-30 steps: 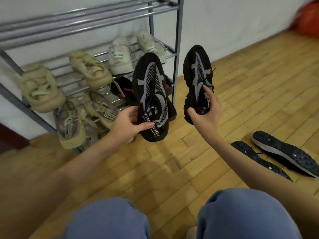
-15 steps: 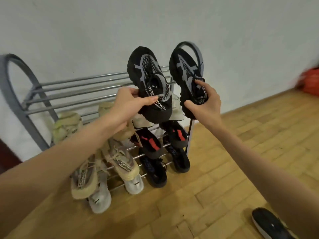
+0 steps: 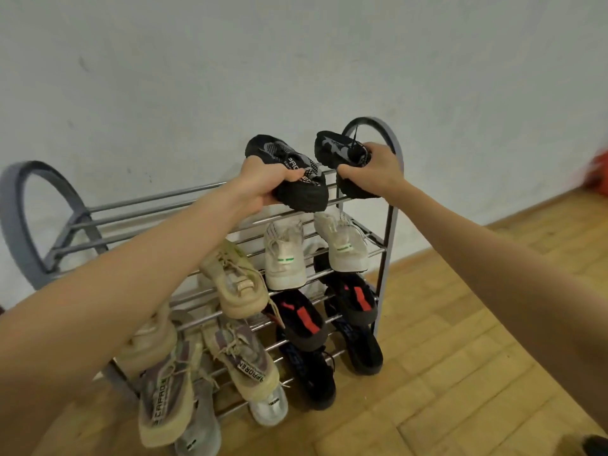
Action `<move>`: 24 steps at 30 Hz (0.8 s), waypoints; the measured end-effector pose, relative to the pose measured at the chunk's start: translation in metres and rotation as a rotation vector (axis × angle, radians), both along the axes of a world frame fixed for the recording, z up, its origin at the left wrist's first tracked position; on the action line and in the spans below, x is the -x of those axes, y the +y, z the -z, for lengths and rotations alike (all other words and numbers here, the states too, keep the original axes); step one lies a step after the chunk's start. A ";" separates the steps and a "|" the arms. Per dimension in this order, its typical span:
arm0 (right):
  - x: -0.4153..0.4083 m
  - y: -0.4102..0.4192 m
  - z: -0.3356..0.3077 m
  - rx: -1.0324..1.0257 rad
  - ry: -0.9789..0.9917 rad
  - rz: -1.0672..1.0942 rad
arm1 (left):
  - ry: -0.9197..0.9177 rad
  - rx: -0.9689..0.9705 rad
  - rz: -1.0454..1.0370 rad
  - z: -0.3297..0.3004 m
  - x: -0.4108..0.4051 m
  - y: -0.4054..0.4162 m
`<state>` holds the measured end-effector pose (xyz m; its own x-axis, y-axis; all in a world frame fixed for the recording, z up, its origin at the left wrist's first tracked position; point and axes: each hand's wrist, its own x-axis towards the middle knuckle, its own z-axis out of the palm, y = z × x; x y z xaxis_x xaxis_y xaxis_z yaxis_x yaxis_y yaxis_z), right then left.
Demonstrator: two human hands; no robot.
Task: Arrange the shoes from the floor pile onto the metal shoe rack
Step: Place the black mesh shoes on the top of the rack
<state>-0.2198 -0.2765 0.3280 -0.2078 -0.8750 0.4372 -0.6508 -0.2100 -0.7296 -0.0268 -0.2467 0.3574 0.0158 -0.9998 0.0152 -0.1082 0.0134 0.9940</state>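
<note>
My left hand (image 3: 263, 184) grips the heel of a black-and-grey sneaker (image 3: 289, 169). My right hand (image 3: 371, 171) grips its mate (image 3: 339, 149). Both shoes lie toes toward the wall at the right end of the metal shoe rack's top tier (image 3: 148, 209), on or just above its bars. Lower tiers hold white sneakers (image 3: 284, 258), beige sneakers (image 3: 235, 281) and black shoes with red marks (image 3: 304, 319).
A white wall stands right behind the rack. Wooden floor spreads to the right, with a black shoe (image 3: 597, 444) at the bottom right corner and a blurred red object (image 3: 595, 174) at the far right edge. The top tier's left part is bare bars.
Both hands have risen from floor level and carried the black pair up and forward to the rack's top tier, tipping the shoes from upright to nearly flat. The view has risen too.
</note>
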 end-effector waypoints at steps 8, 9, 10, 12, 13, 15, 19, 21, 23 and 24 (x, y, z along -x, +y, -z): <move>-0.005 -0.007 0.012 -0.128 -0.046 0.010 | -0.124 -0.100 0.009 0.014 -0.012 -0.014; -0.004 -0.007 0.014 -0.123 -0.051 0.015 | -0.185 -0.087 -0.003 0.016 -0.012 -0.013; -0.005 -0.005 0.016 -0.115 -0.054 0.017 | -0.244 -0.070 -0.013 0.018 -0.013 -0.011; -0.005 0.001 0.019 -0.085 -0.040 0.020 | -0.350 -0.003 -0.040 0.023 -0.016 -0.011; -0.005 0.004 0.021 -0.068 -0.023 0.021 | -0.403 0.047 -0.057 0.024 -0.017 -0.008; -0.004 0.011 0.030 -0.012 0.029 0.013 | -0.536 0.162 -0.117 0.027 -0.018 -0.002; 0.002 0.044 0.058 0.169 0.119 0.013 | -0.783 0.535 -0.317 0.045 -0.014 0.032; 0.010 0.066 0.079 0.232 0.169 -0.013 | -0.798 0.724 -0.319 0.063 -0.008 0.056; 0.021 0.090 0.105 0.231 0.212 -0.038 | -0.800 0.798 -0.229 0.085 0.002 0.078; 0.028 0.103 0.119 0.216 0.233 -0.045 | -0.793 0.782 -0.150 0.098 0.008 0.087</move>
